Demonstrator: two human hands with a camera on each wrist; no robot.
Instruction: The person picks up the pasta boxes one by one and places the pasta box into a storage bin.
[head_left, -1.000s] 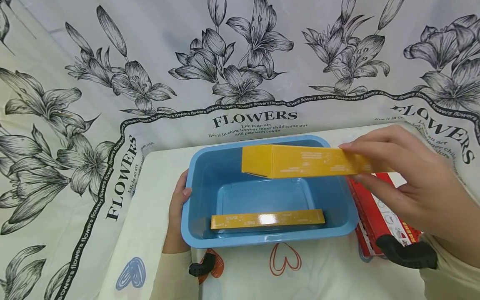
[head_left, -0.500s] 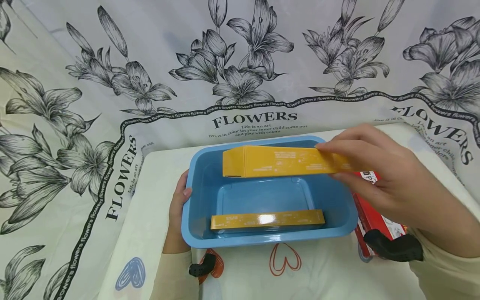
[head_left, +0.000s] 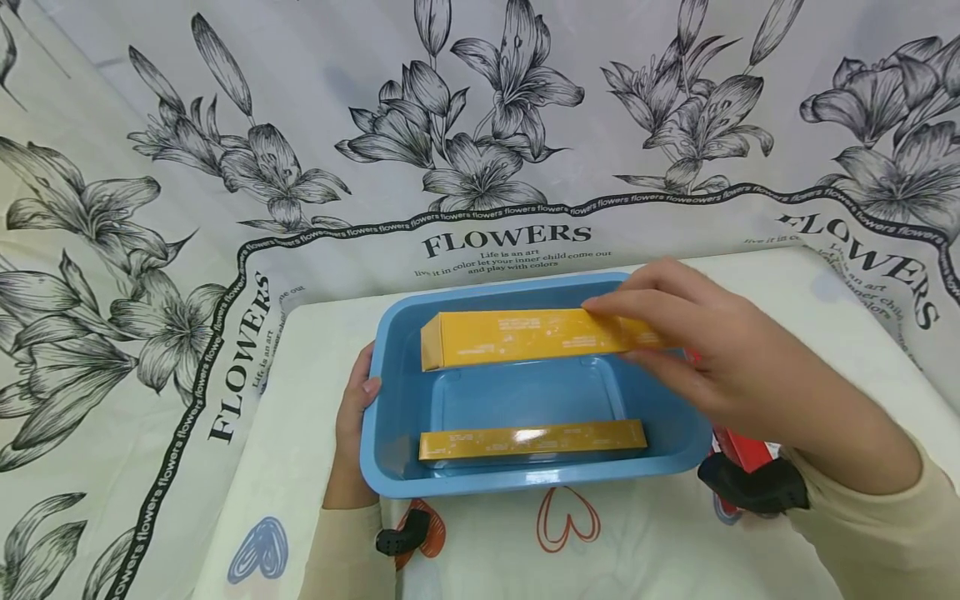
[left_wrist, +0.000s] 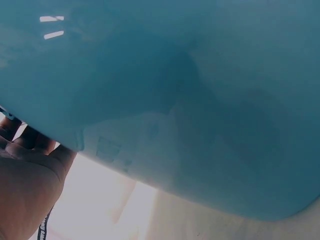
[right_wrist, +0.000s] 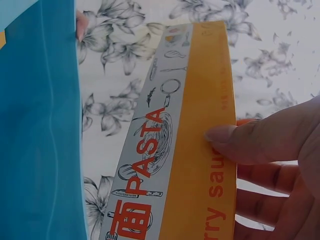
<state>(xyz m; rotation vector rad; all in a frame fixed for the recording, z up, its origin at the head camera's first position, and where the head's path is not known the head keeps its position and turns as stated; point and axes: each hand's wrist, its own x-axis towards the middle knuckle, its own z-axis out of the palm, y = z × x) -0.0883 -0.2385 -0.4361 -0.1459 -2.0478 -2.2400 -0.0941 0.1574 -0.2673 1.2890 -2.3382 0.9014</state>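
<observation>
My right hand [head_left: 720,358] pinches one of two long yellow cartons [head_left: 510,337]; my half-hidden left hand [head_left: 352,421] grips one blue plastic tub [head_left: 525,393].

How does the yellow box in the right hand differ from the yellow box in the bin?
The held box is pinched by the right hand; the lower box sits untouched inside the blue bin, along its near side. In the head view, the held box shows a side and an end, the lower box only a narrow strip. Both are yellow with pale print.
</observation>
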